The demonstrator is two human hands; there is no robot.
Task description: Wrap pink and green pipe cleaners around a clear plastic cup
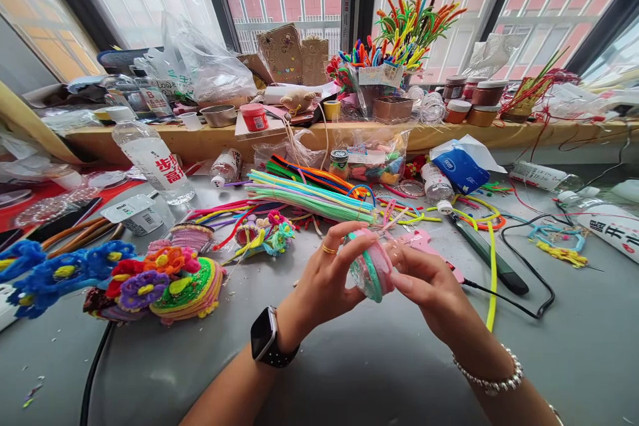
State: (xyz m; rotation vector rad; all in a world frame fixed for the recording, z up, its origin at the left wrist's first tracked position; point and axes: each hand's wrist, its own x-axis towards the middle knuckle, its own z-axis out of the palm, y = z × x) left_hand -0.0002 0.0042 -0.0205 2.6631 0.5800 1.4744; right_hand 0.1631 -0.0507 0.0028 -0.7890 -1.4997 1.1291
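My left hand (324, 279) and my right hand (424, 286) meet over the grey table (349, 373), both closed on a small round disc (372, 269) wound with pink and teal pipe cleaner, held on edge between the fingertips. The left hand wears a gold ring and a black smartwatch (267, 336) at the wrist. A beaded bracelet (494, 379) circles the right wrist. Just beyond the hands lies a bundle of green, blue and mixed pipe cleaners (309, 196).
Finished pipe-cleaner flower pieces (164, 283) and blue flowers (54, 273) lie at the left. A water bottle (152, 160) stands behind them. A black tool with cord (489, 253) and a yellow pipe cleaner (492, 279) lie at the right. A cluttered wooden shelf (319, 133) runs along the window.
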